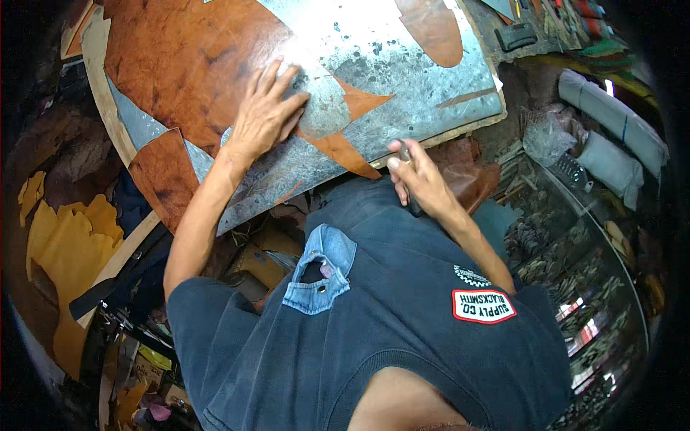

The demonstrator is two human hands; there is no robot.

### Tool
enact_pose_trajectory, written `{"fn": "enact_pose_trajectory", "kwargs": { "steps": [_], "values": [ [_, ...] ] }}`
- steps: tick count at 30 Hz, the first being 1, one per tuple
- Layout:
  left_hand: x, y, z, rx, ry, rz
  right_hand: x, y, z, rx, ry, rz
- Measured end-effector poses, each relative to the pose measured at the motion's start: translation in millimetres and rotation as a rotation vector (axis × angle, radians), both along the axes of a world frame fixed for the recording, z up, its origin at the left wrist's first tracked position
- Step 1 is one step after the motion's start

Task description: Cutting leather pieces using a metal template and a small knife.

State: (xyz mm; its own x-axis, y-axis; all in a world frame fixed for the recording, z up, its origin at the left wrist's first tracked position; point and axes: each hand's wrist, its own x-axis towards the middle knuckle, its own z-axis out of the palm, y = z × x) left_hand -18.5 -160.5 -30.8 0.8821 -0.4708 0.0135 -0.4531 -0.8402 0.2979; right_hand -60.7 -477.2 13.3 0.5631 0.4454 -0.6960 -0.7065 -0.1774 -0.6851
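Observation:
My left hand (pixel 267 111) lies with fingers spread on a large brown leather hide (pixel 187 65). Its fingertips reach the edge of a greyish, shiny sheet piece (pixel 323 108) that overlaps the leather. Pointed leather offcuts (pixel 341 152) stick out beside this piece toward the near edge of the metal-topped table (pixel 424 115). My right hand (pixel 420 179) is closed around a slim dark-handled tool (pixel 404 152), held just off the table's near edge, in front of my shirt. The tool's working end cannot be made out.
A rounded leather piece (pixel 435 36) lies at the table's far side. One leather flap (pixel 167 179) hangs past the left edge. Yellow leather (pixel 72 233) is at left. To the right are wrapped white rolls (pixel 611 115) and a glass-topped case (pixel 575 266). A black object (pixel 516 36) sits at far right.

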Motion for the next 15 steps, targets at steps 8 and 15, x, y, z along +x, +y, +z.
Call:
{"fn": "enact_pose_trajectory", "kwargs": {
  "steps": [8, 15],
  "values": [
    [73.1, -18.3, 32.8, 0.118, 0.61, -0.189, -26.1, 55.9, -0.6, -0.298, -0.923, 0.325],
    [140.3, -29.4, 1.6, -0.143, 1.458, -0.281, 34.4, 173.2, -40.0, -0.62, -0.922, 0.215]
  ]
}}
